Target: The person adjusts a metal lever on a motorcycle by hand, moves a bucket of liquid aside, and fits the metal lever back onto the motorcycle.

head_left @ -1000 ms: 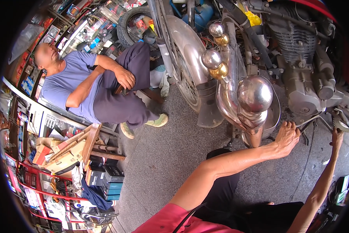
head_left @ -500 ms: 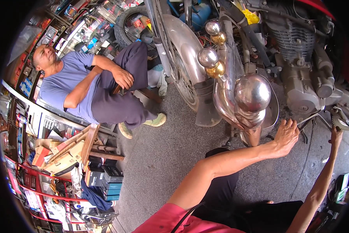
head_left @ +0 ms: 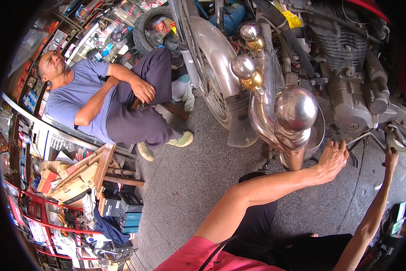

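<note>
A motorcycle's engine (head_left: pixel 350 97) fills the upper right, beside a large chrome sphere (head_left: pixel 295 108) on a curved chrome pipe (head_left: pixel 262 113). Below the engine, my left hand (head_left: pixel 333 160) has its fingers curled at the near end of a thin metal rod (head_left: pixel 359 137); exactly how they grip it is partly hidden. Farther right, my right hand (head_left: pixel 390 159) is closed just under a toothed metal part (head_left: pixel 397 143), on something I cannot make out. My left forearm crosses in front of the chrome pipe's lower end.
A seated person (head_left: pixel 78 101) in a blue shirt is at the left, near a wooden chair (head_left: pixel 106 162) with cardboard, stacked boxes (head_left: pixel 129 217) and cluttered shelves (head_left: pixel 29 203). A front wheel (head_left: pixel 214 86) stands left of the pipe; a loose tyre (head_left: pixel 144 31) lies behind. The speckled floor (head_left: pixel 176 194) lies below.
The whole scene has shifted very slightly in the view. Both my hands keep nearly the same places and grips, and the seated person holds the same pose.
</note>
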The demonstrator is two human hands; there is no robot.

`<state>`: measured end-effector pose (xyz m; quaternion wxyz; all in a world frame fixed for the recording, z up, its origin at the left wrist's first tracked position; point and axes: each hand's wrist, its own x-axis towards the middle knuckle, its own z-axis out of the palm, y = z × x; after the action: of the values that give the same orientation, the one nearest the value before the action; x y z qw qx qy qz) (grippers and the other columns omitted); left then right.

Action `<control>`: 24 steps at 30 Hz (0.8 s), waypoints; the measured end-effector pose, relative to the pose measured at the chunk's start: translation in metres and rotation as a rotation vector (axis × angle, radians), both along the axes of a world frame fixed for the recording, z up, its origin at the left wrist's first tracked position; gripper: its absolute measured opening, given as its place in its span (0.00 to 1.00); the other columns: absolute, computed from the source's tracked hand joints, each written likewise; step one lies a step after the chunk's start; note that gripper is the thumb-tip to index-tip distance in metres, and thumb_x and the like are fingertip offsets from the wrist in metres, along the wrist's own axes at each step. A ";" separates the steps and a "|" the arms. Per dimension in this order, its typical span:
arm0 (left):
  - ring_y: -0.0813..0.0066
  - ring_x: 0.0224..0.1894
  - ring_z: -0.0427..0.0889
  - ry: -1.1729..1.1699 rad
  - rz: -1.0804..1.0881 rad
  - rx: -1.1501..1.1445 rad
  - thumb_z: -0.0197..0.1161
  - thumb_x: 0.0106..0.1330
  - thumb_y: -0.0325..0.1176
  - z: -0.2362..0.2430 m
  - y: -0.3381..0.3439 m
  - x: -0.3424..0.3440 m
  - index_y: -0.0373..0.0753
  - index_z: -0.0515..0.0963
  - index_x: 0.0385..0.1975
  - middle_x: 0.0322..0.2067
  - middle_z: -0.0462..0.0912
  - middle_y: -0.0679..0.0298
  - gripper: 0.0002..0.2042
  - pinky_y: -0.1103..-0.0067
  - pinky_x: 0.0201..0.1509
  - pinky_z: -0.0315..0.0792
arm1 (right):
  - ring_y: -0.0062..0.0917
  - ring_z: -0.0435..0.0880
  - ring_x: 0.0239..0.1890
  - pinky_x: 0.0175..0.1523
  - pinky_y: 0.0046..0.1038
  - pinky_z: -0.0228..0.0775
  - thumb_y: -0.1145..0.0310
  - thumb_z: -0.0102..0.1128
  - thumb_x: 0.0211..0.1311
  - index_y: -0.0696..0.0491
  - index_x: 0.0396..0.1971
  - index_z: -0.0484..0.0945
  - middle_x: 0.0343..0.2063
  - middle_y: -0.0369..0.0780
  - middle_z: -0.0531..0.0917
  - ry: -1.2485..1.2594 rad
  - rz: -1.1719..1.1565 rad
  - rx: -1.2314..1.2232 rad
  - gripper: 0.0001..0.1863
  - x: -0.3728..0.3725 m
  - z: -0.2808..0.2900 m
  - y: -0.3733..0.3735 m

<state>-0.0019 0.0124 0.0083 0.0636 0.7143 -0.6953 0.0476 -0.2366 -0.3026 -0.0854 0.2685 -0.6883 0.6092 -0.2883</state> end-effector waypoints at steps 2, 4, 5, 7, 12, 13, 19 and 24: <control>0.60 0.44 0.74 -0.016 -0.009 0.033 0.55 0.54 0.32 0.002 -0.002 -0.001 0.30 0.69 0.49 0.54 0.65 0.46 0.22 0.68 0.52 0.62 | 0.35 0.81 0.25 0.18 0.31 0.73 0.52 0.52 0.54 0.60 0.42 0.75 0.33 0.47 0.80 0.020 -0.002 -0.001 0.25 -0.006 -0.003 -0.006; 0.60 0.43 0.75 -0.069 -0.001 0.071 0.56 0.54 0.32 0.002 -0.001 0.001 0.30 0.68 0.50 0.56 0.64 0.46 0.22 0.69 0.51 0.64 | 0.35 0.81 0.25 0.19 0.31 0.73 0.52 0.52 0.54 0.60 0.42 0.75 0.33 0.47 0.80 0.031 0.010 0.007 0.25 0.002 -0.003 -0.003; 0.60 0.43 0.75 -0.071 0.003 0.074 0.56 0.54 0.32 0.001 0.000 0.002 0.30 0.68 0.50 0.56 0.64 0.46 0.22 0.69 0.51 0.64 | 0.35 0.81 0.26 0.20 0.32 0.73 0.52 0.53 0.54 0.60 0.42 0.75 0.33 0.47 0.80 0.025 0.008 0.013 0.25 0.005 -0.003 -0.001; 0.61 0.41 0.77 -0.132 -0.003 0.057 0.56 0.53 0.32 0.000 -0.001 0.001 0.31 0.68 0.50 0.56 0.64 0.46 0.23 0.70 0.47 0.66 | 0.35 0.81 0.26 0.20 0.32 0.74 0.52 0.53 0.54 0.60 0.41 0.75 0.33 0.47 0.80 0.021 -0.001 0.015 0.25 0.002 -0.005 -0.004; 0.62 0.39 0.78 -0.134 -0.025 0.080 0.57 0.52 0.33 0.006 0.001 0.000 0.31 0.68 0.51 0.56 0.64 0.45 0.24 0.71 0.44 0.67 | 0.36 0.81 0.24 0.19 0.32 0.74 0.53 0.52 0.55 0.61 0.39 0.76 0.31 0.48 0.81 0.021 0.041 -0.042 0.24 -0.007 -0.012 -0.013; 0.63 0.39 0.79 -0.138 -0.026 0.076 0.58 0.52 0.33 0.005 0.001 0.000 0.31 0.68 0.51 0.56 0.64 0.45 0.25 0.72 0.44 0.67 | 0.36 0.81 0.24 0.19 0.32 0.74 0.53 0.52 0.55 0.61 0.39 0.76 0.31 0.48 0.81 0.018 0.043 -0.040 0.24 -0.005 -0.013 -0.012; 0.64 0.36 0.79 -0.137 -0.029 0.065 0.57 0.52 0.33 0.004 0.001 0.000 0.31 0.68 0.51 0.56 0.64 0.45 0.25 0.72 0.42 0.67 | 0.37 0.81 0.22 0.18 0.32 0.74 0.54 0.51 0.56 0.62 0.39 0.76 0.29 0.50 0.80 0.048 0.057 -0.064 0.24 -0.002 -0.007 -0.006; 0.65 0.36 0.79 -0.121 -0.023 0.061 0.57 0.52 0.33 -0.001 -0.001 0.001 0.31 0.68 0.51 0.56 0.64 0.45 0.24 0.72 0.42 0.67 | 0.38 0.81 0.25 0.21 0.34 0.72 0.52 0.52 0.54 0.62 0.37 0.76 0.29 0.48 0.80 0.012 -0.002 0.003 0.25 0.002 -0.003 -0.001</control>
<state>-0.0014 0.0118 0.0076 0.0000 0.7036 -0.7072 0.0686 -0.2345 -0.3034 -0.0880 0.2656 -0.6888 0.6121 -0.2835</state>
